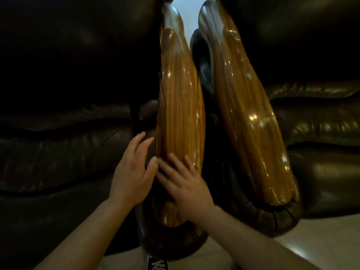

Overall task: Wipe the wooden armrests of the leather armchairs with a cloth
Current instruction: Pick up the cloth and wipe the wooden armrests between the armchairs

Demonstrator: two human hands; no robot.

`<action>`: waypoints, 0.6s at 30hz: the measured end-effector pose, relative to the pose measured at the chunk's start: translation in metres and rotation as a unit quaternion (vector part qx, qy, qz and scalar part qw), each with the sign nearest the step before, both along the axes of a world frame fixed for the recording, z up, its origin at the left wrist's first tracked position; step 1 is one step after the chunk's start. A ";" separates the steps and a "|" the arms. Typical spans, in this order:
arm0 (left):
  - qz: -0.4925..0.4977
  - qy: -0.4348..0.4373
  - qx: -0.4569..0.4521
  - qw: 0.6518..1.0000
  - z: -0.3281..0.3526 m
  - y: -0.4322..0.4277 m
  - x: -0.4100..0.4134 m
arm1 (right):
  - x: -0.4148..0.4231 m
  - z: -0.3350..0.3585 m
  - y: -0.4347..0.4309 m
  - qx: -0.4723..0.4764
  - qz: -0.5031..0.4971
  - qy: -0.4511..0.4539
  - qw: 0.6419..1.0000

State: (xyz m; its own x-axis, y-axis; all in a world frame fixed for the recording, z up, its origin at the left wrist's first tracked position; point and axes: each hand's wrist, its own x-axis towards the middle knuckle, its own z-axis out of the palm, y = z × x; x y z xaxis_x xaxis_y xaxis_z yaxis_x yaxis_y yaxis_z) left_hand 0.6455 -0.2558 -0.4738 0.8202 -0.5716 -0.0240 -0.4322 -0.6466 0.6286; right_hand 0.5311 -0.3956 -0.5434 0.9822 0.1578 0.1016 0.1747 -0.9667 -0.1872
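Armrests: two glossy golden-brown wooden armrests, left armrest [180, 121] just beside right armrest [251, 114], between two dark leather armchairs | left hand [132, 170] and right hand [185, 184]: both wide, flat on left armrest, no cloth visible | risk: bare palms likely smear polish; right armrest may get skipped
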 end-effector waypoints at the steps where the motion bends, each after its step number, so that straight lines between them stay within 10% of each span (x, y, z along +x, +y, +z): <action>1: -0.005 -0.008 0.003 1.000 -0.002 -0.005 -0.003 | -0.017 -0.006 0.000 -0.003 0.034 0.006 0.999; 18: -0.077 -0.136 0.075 0.985 -0.003 -0.116 0.010 | -0.050 0.054 -0.138 0.172 -0.267 -0.109 0.942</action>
State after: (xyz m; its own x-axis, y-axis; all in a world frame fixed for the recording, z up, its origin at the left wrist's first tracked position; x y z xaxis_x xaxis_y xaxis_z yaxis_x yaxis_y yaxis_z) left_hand 0.6558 -0.3721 -0.4765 0.7117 -0.6965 0.0910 -0.6716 -0.6368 0.3786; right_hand 0.4807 -0.5336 -0.4892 0.8625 -0.4312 0.2648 -0.2479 -0.8162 -0.5218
